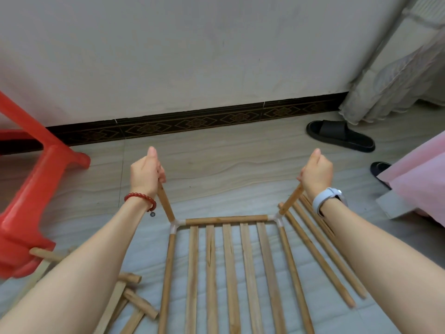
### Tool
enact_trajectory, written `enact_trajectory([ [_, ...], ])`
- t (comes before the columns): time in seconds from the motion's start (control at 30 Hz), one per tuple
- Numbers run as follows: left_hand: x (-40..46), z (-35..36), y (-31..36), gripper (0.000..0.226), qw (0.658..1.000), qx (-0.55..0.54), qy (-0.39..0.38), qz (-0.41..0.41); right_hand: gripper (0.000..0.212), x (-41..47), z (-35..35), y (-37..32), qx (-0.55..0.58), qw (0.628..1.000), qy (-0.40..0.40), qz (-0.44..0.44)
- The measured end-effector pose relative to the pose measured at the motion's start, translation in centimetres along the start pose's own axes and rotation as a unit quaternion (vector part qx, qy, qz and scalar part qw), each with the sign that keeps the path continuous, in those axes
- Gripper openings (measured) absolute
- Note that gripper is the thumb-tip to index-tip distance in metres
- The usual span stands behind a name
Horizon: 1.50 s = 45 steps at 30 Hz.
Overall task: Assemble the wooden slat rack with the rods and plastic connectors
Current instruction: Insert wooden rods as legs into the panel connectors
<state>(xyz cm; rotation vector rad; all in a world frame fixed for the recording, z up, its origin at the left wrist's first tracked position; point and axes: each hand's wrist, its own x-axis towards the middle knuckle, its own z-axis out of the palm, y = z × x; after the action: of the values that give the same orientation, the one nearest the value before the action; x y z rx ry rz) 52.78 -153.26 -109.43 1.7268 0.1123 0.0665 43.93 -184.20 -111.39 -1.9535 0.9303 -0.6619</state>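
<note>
Both hands up, each fisted round a rod. Left hand (147, 172), red bead bracelet (140, 198) at the wrist, grips the left upright rod (166, 203); right hand (316, 173), pale watch (327, 197) at the wrist, grips the right upright rod (291, 201). Each rod slants down into a whitish plastic connector (176, 225) at a far corner of the slat rack (231, 266), second connector (278, 219) on the right. Rack lies flat on a pale mat (149, 242) on the floor: cross rod at the far end, five slats, side rods running toward the camera. Loose rods (320, 256) lie just right of the rack; short wooden pieces (134, 297) lower left. Red plastic stool (36, 189) tipped at left. Black slipper (339, 135) near the wall.
</note>
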Motion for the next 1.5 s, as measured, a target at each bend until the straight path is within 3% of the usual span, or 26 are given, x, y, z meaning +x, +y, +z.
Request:
enact_trajectory([
  [0.13,0.6,-1.2,0.6,0.051,0.995,0.028,-0.092,-0.027,0.043,-0.9,-1.3,-1.1,-0.197,0.98,-0.027,-0.014],
  [0.23,-0.2,-2.2,1.0,0.052,0.989,0.063,-0.117,-0.064,0.019,-1.7,-2.5,-1.4,-0.39,0.902,-0.016,-0.182],
  [0.27,-0.6,-2.6,1.1,0.054,0.987,0.074,-0.113,-0.081,0.027,-2.0,-2.5,-1.4,-0.438,0.869,-0.024,-0.229],
  [0.33,-1.7,-3.3,0.7,0.055,0.987,0.097,-0.098,-0.086,0.042,-3.3,-2.1,-2.2,-0.442,0.842,-0.064,-0.302],
  [0.4,-3.1,-4.0,-0.4,0.054,0.98,0.16,-0.089,-0.076,0.039,-6.6,-1.3,-3.5,-0.445,0.811,-0.176,-0.336],
  [0.47,-4.7,-5.0,-1.5,0.052,0.95,0.268,-0.127,-0.097,0.032,-10.2,-0.5,-3.6,-0.42,0.798,-0.344,-0.262],
  [0.53,-6.7,-6.1,-1.9,0.046,0.893,0.37,-0.217,-0.136,0.033,-13.7,0.2,-3.2,-0.406,0.749,-0.496,-0.169],
  [0.63,-9.9,-8.4,-1.1,0.038,0.864,0.395,-0.283,-0.135,0.037,-18.5,-0.2,-2.9,-0.406,0.69,-0.581,-0.148],
  [0.8,-14.5,-13.4,1.6,0.029,0.874,0.376,-0.292,-0.097,0.039,-24.5,-2.5,-5.6,-0.387,0.699,-0.576,-0.174],
  [1.07,-23.5,-24.5,6.4,0.019,0.926,0.326,-0.19,-0.03,0.036,-34.4,-7.1,-13.9,-0.323,0.74,-0.537,-0.243],
  [1.23,-29.3,-32.2,7.4,0.022,0.942,0.308,-0.128,-0.039,0.036,-40.7,-7.7,-18.0,-0.303,0.725,-0.546,-0.293],
  [1.5,-33.7,-44.6,3.4,0.023,0.958,0.264,-0.001,-0.115,0.035,-51.0,-2.9,-21.5,-0.278,0.661,-0.595,-0.364],
])
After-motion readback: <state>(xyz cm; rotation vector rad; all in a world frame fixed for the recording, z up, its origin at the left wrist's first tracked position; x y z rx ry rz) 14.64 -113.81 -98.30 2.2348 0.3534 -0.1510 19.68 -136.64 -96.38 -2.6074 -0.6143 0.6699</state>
